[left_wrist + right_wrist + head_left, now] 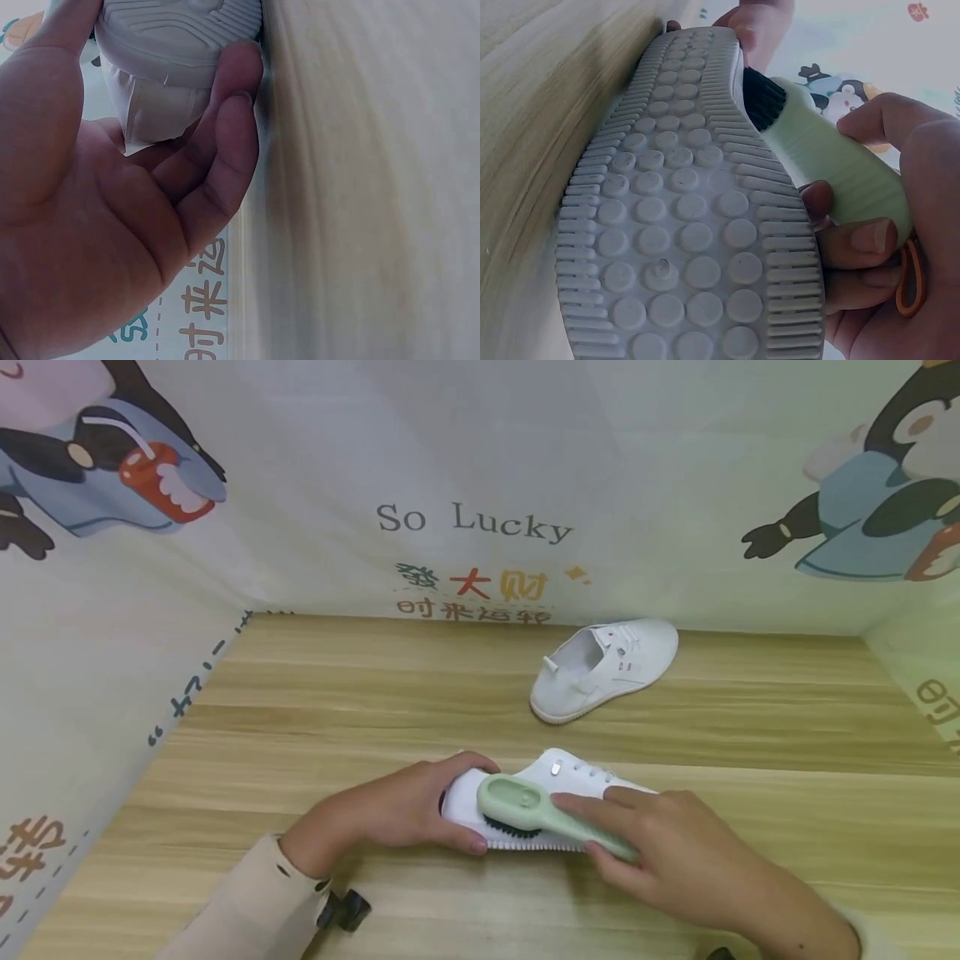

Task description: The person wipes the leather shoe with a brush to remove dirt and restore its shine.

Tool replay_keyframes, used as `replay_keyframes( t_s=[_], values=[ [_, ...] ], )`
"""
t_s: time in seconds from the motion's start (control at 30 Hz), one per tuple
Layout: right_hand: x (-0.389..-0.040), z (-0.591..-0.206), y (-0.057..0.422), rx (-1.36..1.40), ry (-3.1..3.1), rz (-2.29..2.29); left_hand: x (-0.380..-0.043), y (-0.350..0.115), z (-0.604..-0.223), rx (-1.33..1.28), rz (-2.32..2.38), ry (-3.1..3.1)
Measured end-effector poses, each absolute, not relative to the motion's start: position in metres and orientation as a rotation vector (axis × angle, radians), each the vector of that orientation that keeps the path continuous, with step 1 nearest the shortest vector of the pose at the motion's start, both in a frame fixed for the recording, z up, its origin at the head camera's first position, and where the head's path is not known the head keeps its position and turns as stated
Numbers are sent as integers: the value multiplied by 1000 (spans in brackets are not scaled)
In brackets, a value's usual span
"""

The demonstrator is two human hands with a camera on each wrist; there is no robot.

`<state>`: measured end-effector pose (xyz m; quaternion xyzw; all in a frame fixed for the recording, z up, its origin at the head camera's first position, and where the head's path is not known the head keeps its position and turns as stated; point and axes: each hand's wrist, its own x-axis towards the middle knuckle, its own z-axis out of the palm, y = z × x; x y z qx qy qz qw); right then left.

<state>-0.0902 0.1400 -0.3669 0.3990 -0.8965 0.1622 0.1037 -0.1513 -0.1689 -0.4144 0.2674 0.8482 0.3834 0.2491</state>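
A white shoe lies on its side near the front of the wooden table, its studded sole facing the wearer. My left hand grips the heel end, thumb and fingers around it; the left wrist view shows the fingers curled at the heel. In my right hand is a pale green brush, held by its handle. Its dark bristles touch the side of the shoe near the heel. Part of the toe is hidden behind the right hand.
A second white shoe stands upright farther back on the wooden table, close to the back wall. Printed cloth walls with penguin drawings and lettering enclose the table at the back and sides.
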Motion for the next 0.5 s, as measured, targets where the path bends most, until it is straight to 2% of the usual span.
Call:
replay_keyframes(
  t_s=[0.5],
  values=[
    [-95,-350,158,1146,-2806,612,-152,-167,-410,700,1013,2317]
  ],
)
